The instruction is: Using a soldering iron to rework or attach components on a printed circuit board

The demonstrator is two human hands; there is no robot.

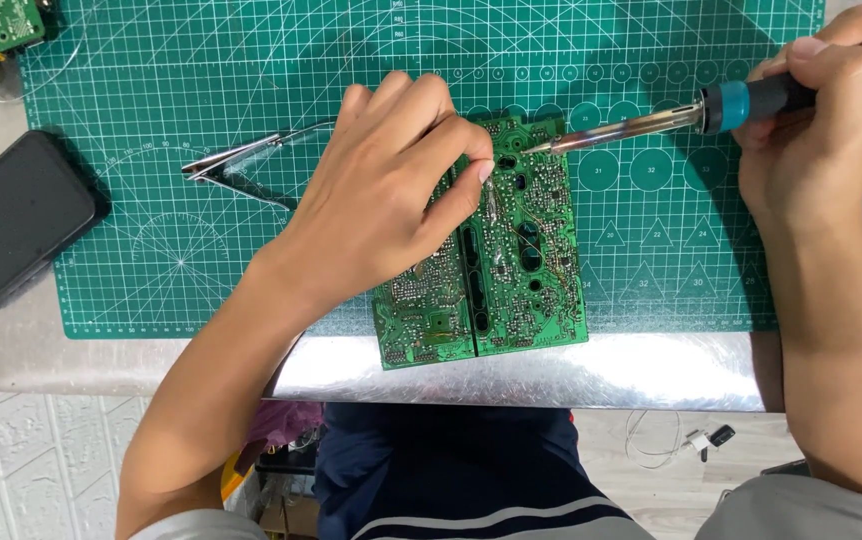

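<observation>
At mid-frame the left hand (391,205) pinches a thin solder wire (492,200) over the green circuit board (521,260) while the right hand (831,110), clenched round the soldering iron (651,122), touches its tip there (joint seemingly under way, tweezers (241,158) idle).

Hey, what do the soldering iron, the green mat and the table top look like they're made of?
Soldering iron: shiny bare metal shaft, with a blue and black grip that looks like plastic or rubber. Green mat: matte, flat sheet with printed white grid lines, likely vinyl or rubber. Table top: probably steel or aluminium, since it glares silver with a swirled brushed sheen.
</observation>
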